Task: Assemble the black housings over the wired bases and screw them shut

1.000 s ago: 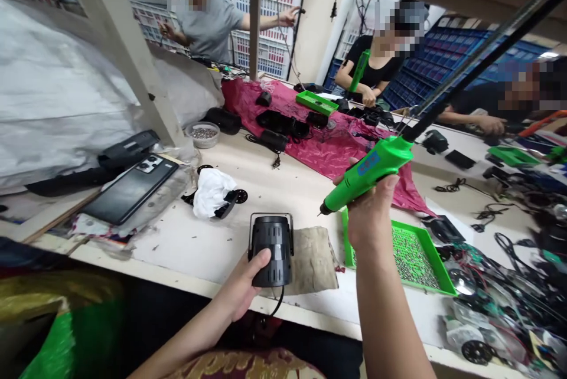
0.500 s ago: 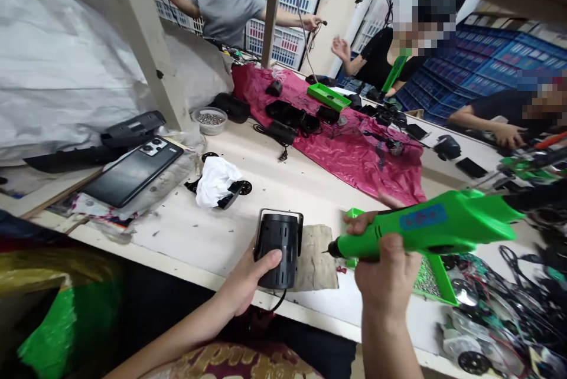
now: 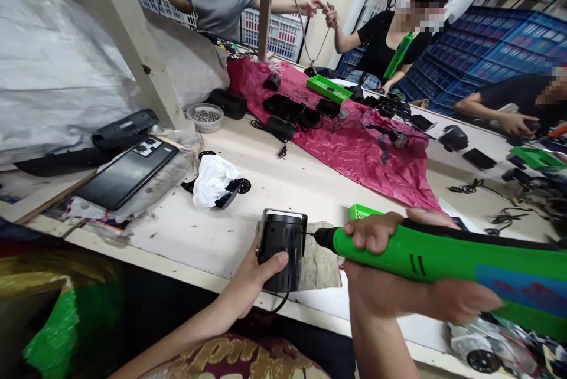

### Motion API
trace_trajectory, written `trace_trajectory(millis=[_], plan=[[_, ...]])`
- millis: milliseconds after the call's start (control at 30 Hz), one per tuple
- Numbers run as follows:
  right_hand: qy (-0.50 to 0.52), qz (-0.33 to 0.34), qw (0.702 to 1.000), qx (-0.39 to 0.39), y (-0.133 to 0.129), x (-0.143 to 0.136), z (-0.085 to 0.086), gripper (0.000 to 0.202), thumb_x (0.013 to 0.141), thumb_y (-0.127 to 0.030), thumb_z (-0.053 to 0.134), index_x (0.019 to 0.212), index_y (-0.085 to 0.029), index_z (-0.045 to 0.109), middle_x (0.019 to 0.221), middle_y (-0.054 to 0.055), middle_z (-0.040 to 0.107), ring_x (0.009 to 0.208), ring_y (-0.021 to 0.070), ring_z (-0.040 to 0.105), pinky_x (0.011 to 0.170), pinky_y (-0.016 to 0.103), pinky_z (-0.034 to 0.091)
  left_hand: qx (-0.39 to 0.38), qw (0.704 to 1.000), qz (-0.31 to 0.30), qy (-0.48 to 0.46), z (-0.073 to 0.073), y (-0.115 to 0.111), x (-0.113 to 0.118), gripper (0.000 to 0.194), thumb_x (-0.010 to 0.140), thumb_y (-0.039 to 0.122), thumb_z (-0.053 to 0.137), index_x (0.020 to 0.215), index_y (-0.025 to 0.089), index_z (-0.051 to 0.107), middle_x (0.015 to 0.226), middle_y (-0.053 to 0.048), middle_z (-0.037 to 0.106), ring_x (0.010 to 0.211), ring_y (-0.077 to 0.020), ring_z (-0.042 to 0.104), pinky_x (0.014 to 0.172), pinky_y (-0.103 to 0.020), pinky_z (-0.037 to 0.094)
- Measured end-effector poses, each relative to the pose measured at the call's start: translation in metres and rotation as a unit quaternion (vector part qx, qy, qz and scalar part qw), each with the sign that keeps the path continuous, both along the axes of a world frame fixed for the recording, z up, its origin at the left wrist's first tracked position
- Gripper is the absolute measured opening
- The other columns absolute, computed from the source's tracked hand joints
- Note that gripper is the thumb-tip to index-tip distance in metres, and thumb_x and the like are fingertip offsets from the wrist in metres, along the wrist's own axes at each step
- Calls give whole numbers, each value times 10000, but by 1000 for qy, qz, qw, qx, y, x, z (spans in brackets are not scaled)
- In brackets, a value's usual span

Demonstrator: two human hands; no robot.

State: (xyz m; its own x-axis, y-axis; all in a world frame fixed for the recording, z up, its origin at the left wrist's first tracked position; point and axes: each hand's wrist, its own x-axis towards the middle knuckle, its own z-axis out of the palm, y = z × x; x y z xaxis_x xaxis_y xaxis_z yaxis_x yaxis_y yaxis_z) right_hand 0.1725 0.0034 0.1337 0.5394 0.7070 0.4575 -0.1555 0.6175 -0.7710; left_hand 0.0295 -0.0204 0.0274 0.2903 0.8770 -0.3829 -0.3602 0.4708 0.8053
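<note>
My left hand (image 3: 252, 275) is wrapped round a black cylindrical housing (image 3: 281, 249) with a metal bracket, its thumb lying across the front. A black cable hangs from the housing's lower end. In my right hand (image 3: 385, 275) is a green electric screwdriver (image 3: 443, 258), lying level, its tip pointing left at the bracket's right side. Whether the tip touches the bracket I cannot tell. Under and beside the housing lies a worn brown pad (image 3: 323, 261). Behind the screwdriver part of a green tray (image 3: 364, 211) shows.
A phone (image 3: 126, 172) lies at the left near a post (image 3: 133, 42). Further back are a tub of screws (image 3: 206, 118), white crumpled material (image 3: 215, 181) and a pink sheet (image 3: 345, 160) with black parts. Several people work across the table. Loose parts (image 3: 491, 346) lie at the lower right.
The screwdriver has moved left and swung closer to me, its tip now at the bracket. The housing has shifted slightly right. Across the table, two people's hands have come together at a cable.
</note>
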Motion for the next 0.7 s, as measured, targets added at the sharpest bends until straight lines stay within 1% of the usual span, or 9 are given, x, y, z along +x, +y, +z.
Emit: trace_trajectory(millis=[100, 233, 333, 433, 533, 600, 633, 700], plan=[[-2, 14, 1000, -4, 2, 0, 0, 548, 651, -727, 632, 905, -246, 566, 511, -94, 499, 424, 104, 433, 512, 292, 457, 16, 1000, -1, 11, 0, 0, 0, 683, 775, 425, 719, 1377, 242, 452, 1221, -84, 646, 1182, -291, 539, 980, -384, 424], [-22, 43, 999, -23, 8, 3, -10, 510, 665, -714, 610, 865, -246, 579, 494, -91, 488, 413, 115, 459, 501, 302, 462, 42, 998, -1, 36, 0, -1, 0, 640, 782, 407, 716, 1352, 232, 481, 1226, -90, 637, 1183, -291, 530, 979, -374, 416], [-28, 41, 999, -16, 11, 3, -18, 487, 669, -707, 614, 834, -250, 586, 484, -91, 479, 404, 117, 463, 505, 315, 472, 36, 998, -8, 53, 2, -1, 1, 636, 777, 428, 711, 1339, 235, 483, 1181, -82, 647, 1142, -291, 551, 956, -379, 427], [-28, 38, 999, -13, 10, 2, -21, 478, 681, -705, 608, 820, -247, 591, 481, -92, 471, 403, 110, 458, 500, 305, 465, 37, 996, -9, 76, 7, 0, 2, 660, 750, 442, 724, 1325, 225, 485, 1152, -87, 644, 1136, -305, 544, 967, -401, 412], [-38, 43, 998, -10, 3, 9, -20, 510, 702, -720, 577, 882, -244, 609, 498, -87, 493, 418, 110, 452, 501, 298, 458, 69, 995, -5, 78, 12, 0, 4, 642, 741, 407, 732, 1307, 216, 495, 1209, -100, 610, 1193, -315, 501, 1016, -411, 365], [-58, 24, 998, 3, -3, 20, -17, 520, 735, -718, 553, 965, -255, 616, 517, -80, 511, 438, 120, 456, 514, 305, 464, 72, 996, -8, 57, 14, -1, 5, 624, 749, 384, 727, 1305, 223, 494, 1240, -98, 594, 1215, -314, 487, 1028, -408, 353], [-79, 16, 997, 13, -6, 26, -15, 481, 745, -695, 572, 971, -273, 619, 504, -86, 492, 426, 115, 438, 509, 298, 459, 66, 997, -8, 47, 14, -2, 5, 622, 755, 379, 725, 1311, 229, 489, 1247, -95, 593, 1218, -312, 487, 1030, -408, 352], [-136, 29, 990, -7, -12, 38, -11, 360, 732, -639, 645, 876, -310, 628, 449, -102, 396, 380, 99, 376, 492, 282, 442, 55, 998, -4, 34, 13, -3, 6, 656, 751, 366, 735, 1335, 243, 463, 1266, -88, 590, 1225, -305, 488, 1043, -408, 341]])
